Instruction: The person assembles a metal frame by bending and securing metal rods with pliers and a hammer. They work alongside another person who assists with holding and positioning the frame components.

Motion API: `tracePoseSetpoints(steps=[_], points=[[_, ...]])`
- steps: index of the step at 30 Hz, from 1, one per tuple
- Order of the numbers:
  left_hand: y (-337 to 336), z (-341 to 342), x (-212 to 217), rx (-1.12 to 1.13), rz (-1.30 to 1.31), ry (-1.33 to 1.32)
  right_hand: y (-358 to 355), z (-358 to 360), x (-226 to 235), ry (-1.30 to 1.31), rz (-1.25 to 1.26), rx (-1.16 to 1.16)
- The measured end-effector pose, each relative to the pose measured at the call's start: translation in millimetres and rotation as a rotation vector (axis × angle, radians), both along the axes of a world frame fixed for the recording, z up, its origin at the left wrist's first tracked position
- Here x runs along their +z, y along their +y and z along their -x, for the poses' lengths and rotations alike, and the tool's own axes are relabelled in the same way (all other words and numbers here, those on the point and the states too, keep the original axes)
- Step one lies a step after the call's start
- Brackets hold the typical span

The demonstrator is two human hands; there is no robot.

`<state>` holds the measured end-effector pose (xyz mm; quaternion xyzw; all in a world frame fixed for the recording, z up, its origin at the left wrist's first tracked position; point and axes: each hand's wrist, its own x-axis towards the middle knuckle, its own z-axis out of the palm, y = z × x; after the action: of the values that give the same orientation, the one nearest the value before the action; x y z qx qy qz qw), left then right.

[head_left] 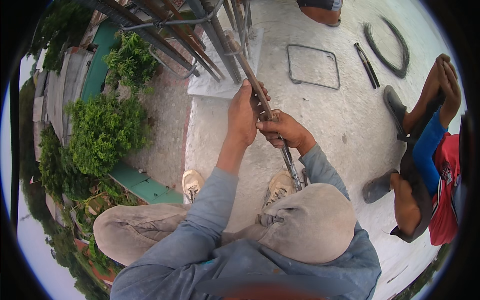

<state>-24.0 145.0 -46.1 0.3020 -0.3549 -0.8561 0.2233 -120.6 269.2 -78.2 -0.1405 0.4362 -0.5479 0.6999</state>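
Two hands point(243, 116) grip one rebar point(260, 95) — two shoes point(192, 184) (beige) below.

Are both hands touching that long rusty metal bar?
Touching. The head view shows the left hand wrapped around the rusty bar, and the right hand gripping it just below.

The steel bar point(260, 97) you grip is rusty brown and ribbed, matt along its length. Your sleeves point(210, 200) are soft grey cloth, your trousers point(310, 225) dusty tan fabric. The slab point(345, 125) under you is rough, pale concrete. On it lie a thin wire square point(313, 66) and a dark wire coil point(387, 45), both dull metal.
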Motion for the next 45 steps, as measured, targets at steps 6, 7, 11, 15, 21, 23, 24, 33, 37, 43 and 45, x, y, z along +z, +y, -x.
tracePoseSetpoints(steps=[6, 7, 11, 15, 21, 23, 24, 33, 37, 43, 45], points=[[-9, -1, 7, -0.025, 0.129, 0.059, -17, 13, 4, -0.144, 0.050, 0.110], [-13, -1, 8, -0.022, 0.159, 0.066, -19, 14, 6, -0.168, 0.067, 0.118], [-21, 1, 11, -0.102, 0.154, 0.094, -15, 10, 10, -0.029, 0.102, 0.088], [-16, 3, 10, -0.135, 0.209, 0.106, 10, -2, 9, -0.192, -0.002, 0.075], [-15, -2, 34, -0.345, 0.480, -0.359, 39, -22, 6, 0.245, -0.115, -0.104], [-31, -1, 53, -0.509, 0.787, -0.495, 46, -22, 8, 0.375, -0.201, -0.207], [-35, 1, 62, -0.581, 0.932, -0.588, 48, -20, 10, 0.432, -0.269, -0.247], [-9, 33, 54, 0.151, 0.819, -0.292, 13, 76, 38, 1.453, -0.292, -0.350], [-11, 24, 23, 0.574, 0.821, -0.363, -2, 122, 51, 1.629, -0.394, -0.209], [-47, 43, -3, 0.460, 1.071, -0.303, -10, 161, 60, 1.746, -0.376, -0.117], [-59, 46, -4, 0.342, 0.959, -0.214, -13, 168, 62, 1.750, -0.378, -0.071]])
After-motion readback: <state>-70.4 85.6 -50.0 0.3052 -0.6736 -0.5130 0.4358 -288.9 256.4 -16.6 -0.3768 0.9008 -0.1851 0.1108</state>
